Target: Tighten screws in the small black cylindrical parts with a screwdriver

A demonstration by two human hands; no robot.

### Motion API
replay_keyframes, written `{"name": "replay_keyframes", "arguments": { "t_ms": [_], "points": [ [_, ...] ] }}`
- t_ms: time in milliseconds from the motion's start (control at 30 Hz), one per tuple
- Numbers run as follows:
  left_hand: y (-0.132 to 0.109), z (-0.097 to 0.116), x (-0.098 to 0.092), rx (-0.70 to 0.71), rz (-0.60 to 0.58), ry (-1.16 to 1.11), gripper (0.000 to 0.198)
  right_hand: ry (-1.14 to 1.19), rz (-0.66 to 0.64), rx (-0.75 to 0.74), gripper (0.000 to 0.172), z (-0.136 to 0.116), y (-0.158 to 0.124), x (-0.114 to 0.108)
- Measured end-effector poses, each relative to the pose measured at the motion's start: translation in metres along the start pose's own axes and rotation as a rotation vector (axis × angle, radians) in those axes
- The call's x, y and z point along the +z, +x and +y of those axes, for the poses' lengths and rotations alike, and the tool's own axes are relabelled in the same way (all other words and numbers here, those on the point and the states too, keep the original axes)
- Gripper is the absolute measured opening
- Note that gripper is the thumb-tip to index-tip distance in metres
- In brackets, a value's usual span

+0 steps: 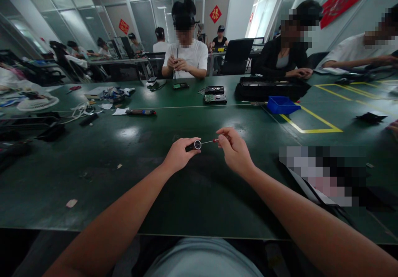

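My left hand (pixel 180 154) is closed around a small black cylinder (pixel 197 145) whose round, pale-rimmed end faces me and the right. What kind of thing it is I cannot make out. In my right hand (pixel 234 149) is a thin screwdriver (pixel 209 142) with a red part near the fingers, pinched between thumb and fingers. Its metal shaft points left, and the tip meets the rim of the cylinder's end or lies just in front of it. Both hands are above the green table (pixel 199 194), the fingers of the left partly hiding the cylinder.
Ahead lie hard drives (pixel 215 98), a long black case (pixel 273 89) and a blue bin (pixel 283 105). To the left are a dark tool (pixel 141 112), cables (pixel 81 110) and scattered parts. A blurred-out flat object (pixel 323 177) is at right. Across the table a person (pixel 185 57) works.
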State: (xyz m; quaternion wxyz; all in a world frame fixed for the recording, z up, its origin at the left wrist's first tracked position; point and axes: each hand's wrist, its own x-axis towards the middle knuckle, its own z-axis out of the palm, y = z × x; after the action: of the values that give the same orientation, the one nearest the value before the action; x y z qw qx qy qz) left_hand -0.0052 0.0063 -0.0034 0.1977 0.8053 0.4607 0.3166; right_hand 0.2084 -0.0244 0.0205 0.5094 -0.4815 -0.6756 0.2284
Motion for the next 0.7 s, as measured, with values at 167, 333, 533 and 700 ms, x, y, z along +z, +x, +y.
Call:
{"name": "replay_keyframes", "arguments": {
  "t_ms": [167,333,533,700],
  "points": [
    [0.0,-0.001,0.0,0.012,-0.009,-0.004,0.042,-0.043,-0.045,-0.007,0.028,-0.001,-0.001,-0.001],
    [0.0,0.0,0.0,-0.013,-0.011,-0.006,0.042,0.081,0.016,0.037,0.016,0.002,0.002,0.002],
    [0.001,-0.002,0.003,-0.012,0.005,-0.028,0.043,0.311,0.05,0.141,0.023,0.008,0.007,0.008],
    [0.002,-0.003,0.003,-0.03,0.037,-0.04,0.045,0.459,0.103,0.222,0.026,0.019,0.008,0.015]
  ]
}}
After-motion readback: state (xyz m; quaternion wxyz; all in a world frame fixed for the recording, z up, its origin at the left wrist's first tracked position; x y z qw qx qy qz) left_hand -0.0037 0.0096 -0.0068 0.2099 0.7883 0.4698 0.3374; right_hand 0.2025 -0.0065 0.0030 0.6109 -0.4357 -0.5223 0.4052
